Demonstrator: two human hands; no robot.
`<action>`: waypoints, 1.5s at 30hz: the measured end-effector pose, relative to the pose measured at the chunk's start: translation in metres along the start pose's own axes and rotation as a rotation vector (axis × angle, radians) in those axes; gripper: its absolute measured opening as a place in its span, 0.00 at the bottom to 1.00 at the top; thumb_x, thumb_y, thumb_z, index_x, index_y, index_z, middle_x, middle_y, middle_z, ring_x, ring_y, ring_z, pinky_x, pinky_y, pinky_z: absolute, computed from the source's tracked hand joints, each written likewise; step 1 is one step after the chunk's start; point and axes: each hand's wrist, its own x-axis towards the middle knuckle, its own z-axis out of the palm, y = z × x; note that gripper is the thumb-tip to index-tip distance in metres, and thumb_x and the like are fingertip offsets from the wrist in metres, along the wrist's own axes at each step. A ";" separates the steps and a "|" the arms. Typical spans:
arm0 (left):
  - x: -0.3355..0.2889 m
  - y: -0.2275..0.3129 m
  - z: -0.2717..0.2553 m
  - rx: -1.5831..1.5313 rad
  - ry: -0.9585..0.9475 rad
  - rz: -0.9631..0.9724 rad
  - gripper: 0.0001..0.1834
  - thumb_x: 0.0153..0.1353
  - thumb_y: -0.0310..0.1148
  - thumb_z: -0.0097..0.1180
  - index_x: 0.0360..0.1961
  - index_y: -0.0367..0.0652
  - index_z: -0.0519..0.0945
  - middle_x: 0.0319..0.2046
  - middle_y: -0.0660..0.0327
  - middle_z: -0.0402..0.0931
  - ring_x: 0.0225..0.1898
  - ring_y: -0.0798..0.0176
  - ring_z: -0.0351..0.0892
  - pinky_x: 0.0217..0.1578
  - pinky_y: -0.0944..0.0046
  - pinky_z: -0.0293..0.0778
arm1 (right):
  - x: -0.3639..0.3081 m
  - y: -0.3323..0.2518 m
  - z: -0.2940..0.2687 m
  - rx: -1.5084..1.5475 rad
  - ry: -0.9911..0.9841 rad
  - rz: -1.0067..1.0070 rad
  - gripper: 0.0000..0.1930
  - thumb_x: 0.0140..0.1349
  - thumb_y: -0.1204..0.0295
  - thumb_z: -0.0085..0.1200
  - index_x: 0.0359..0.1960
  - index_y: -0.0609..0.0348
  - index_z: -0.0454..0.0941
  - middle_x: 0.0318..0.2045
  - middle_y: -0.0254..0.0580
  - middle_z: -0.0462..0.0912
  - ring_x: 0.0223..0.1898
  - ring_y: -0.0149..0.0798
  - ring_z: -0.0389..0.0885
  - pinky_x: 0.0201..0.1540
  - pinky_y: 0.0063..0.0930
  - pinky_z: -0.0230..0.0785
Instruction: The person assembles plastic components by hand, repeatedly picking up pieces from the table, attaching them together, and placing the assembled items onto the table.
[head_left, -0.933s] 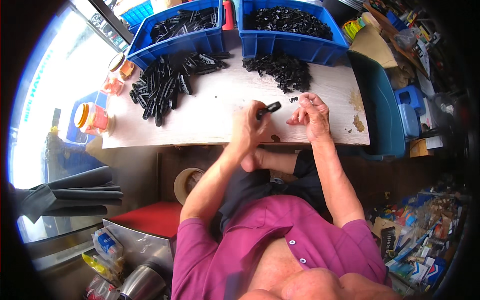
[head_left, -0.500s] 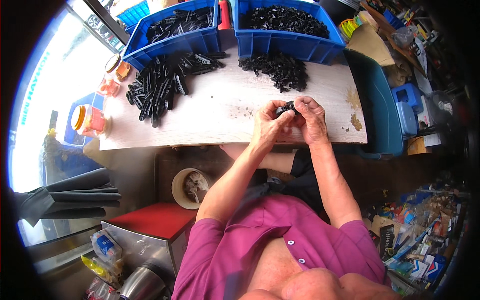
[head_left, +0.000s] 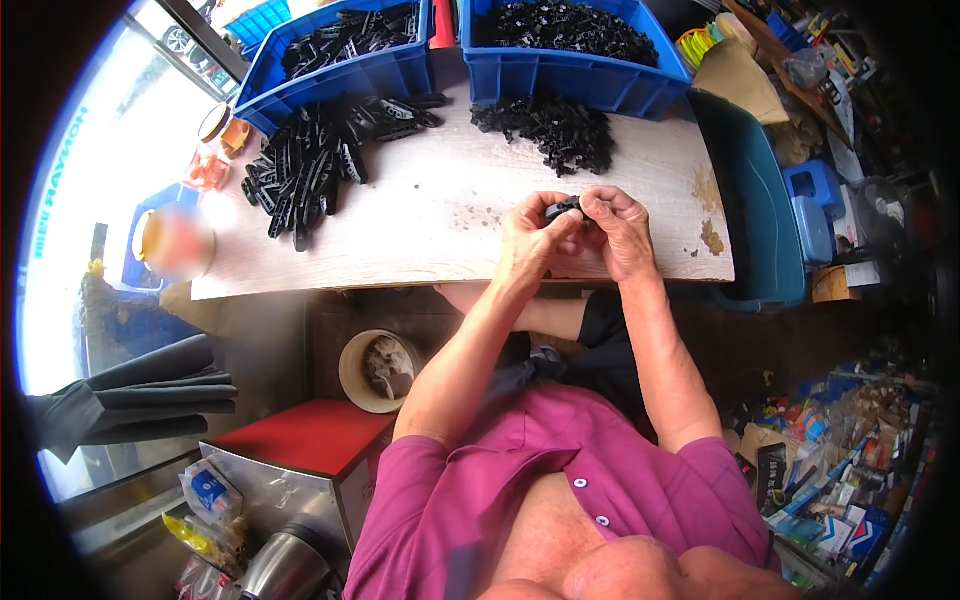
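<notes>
Over the front right of the pale table, my two hands meet around a black plastic part. My left hand is closed on its left end, thumb on top. My right hand pinches at its right side; the fingers partly cover whatever small piece is there. Beyond my hands lies a heap of small black clips. To the left is a loose pile of long black plastic pieces.
Blue bins of black parts stand at the back, one at left and one at right. Jars line the table's left edge. A teal tub adjoins the right edge. A bucket sits below the front edge.
Both hands stay together at nearly the same place, with the fingers slightly shifted around the black part. The whole view has moved a little, shifting the table and bins slightly.
</notes>
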 end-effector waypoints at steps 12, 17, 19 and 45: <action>-0.003 -0.002 0.005 -0.117 0.170 0.028 0.07 0.61 0.28 0.59 0.35 0.36 0.78 0.26 0.61 0.78 0.21 0.72 0.77 0.23 0.73 0.77 | 0.000 -0.015 0.012 -0.264 0.027 0.093 0.12 0.59 0.64 0.62 0.24 0.55 0.75 0.22 0.28 0.76 0.21 0.21 0.70 0.24 0.17 0.63; -0.004 -0.003 0.005 -0.122 0.140 0.042 0.06 0.62 0.28 0.58 0.35 0.36 0.78 0.26 0.61 0.77 0.20 0.72 0.75 0.24 0.72 0.77 | 0.002 0.001 0.004 -0.330 0.000 0.006 0.14 0.60 0.65 0.58 0.20 0.55 0.72 0.17 0.28 0.71 0.17 0.22 0.67 0.19 0.20 0.60; -0.003 -0.002 0.005 -0.117 0.115 -0.004 0.06 0.62 0.28 0.58 0.36 0.35 0.78 0.26 0.60 0.77 0.22 0.71 0.76 0.23 0.73 0.76 | 0.001 0.003 0.005 -0.300 0.024 -0.008 0.13 0.60 0.65 0.58 0.20 0.55 0.72 0.17 0.27 0.71 0.16 0.22 0.67 0.18 0.21 0.61; 0.063 0.006 -0.012 1.577 0.192 0.830 0.07 0.56 0.35 0.57 0.34 0.45 0.79 0.32 0.55 0.76 0.40 0.49 0.74 0.36 0.52 0.74 | 0.009 -0.052 -0.062 -0.120 0.647 0.048 0.18 0.56 0.59 0.63 0.36 0.60 0.73 0.08 0.32 0.61 0.12 0.33 0.71 0.23 0.43 0.80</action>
